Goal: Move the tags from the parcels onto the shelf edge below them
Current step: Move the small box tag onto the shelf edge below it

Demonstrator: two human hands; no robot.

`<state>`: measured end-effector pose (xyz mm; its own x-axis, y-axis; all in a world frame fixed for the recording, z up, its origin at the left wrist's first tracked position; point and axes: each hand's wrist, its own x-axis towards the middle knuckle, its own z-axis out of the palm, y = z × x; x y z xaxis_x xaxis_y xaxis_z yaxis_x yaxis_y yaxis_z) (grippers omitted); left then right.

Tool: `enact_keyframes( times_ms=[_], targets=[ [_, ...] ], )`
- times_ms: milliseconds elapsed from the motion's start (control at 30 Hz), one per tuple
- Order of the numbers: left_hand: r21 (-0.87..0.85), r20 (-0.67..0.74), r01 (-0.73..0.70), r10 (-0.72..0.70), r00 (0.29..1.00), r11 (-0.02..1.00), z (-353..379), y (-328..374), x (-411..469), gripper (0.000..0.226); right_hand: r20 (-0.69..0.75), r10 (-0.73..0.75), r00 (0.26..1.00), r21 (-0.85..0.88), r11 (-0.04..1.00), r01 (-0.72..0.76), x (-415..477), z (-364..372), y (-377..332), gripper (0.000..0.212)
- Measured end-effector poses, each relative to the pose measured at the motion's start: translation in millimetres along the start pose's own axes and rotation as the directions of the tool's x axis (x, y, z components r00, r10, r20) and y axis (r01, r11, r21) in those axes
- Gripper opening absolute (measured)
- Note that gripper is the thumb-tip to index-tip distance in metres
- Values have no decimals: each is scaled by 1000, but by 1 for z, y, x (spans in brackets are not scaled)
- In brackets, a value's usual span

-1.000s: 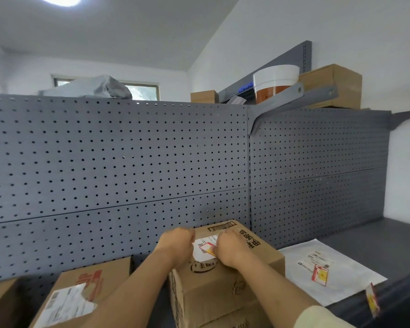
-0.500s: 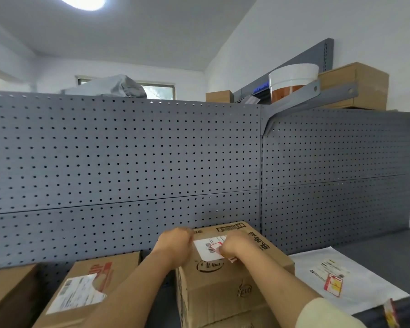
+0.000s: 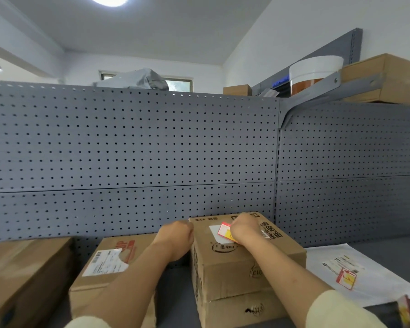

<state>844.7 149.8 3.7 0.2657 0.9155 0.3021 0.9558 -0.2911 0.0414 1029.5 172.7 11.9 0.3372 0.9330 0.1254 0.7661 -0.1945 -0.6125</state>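
right hand (image 3: 245,229) atop the middle box (image 3: 244,261), pinching a red-and-yellow tag (image 3: 225,233) at its right edge, tag partly lifted off the white label (image 3: 215,230). left hand (image 3: 175,239) curled shut against the box's upper left corner, well left of the tag. another tag (image 3: 346,279) on the white mailer (image 3: 365,275) to the right.
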Motion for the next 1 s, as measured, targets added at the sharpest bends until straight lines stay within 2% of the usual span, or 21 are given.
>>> enact_keyframes(
  times_ms=[200, 400, 633, 867, 1000],
  targets=[
    [39, -15, 37, -36, 999, 999, -20, -23, -33, 21, 39, -293, 955, 144, 948, 285, -44, 10, -25, 28],
    [29, -40, 97, -96, 995, 995, -40, -65, -82, 26, 58, -515, 855, 189, 847, 497, -97, 37, -64, 26],
    [-13, 52, 175, -174, 983, 985, -34, -108, -149, 30, 150, -524, 838, 217, 845, 489, -165, 95, -82, 26],
    [-95, 145, 256, -241, 960, 962, -9, -120, -196, 30, 250, -519, 818, 171, 855, 490, -205, 141, -64, 20],
    [-75, 215, 284, -262, 941, 956, 9, -118, -216, 28, 283, -522, 804, 165, 853, 495, -211, 156, -47, 21]
  ],
)
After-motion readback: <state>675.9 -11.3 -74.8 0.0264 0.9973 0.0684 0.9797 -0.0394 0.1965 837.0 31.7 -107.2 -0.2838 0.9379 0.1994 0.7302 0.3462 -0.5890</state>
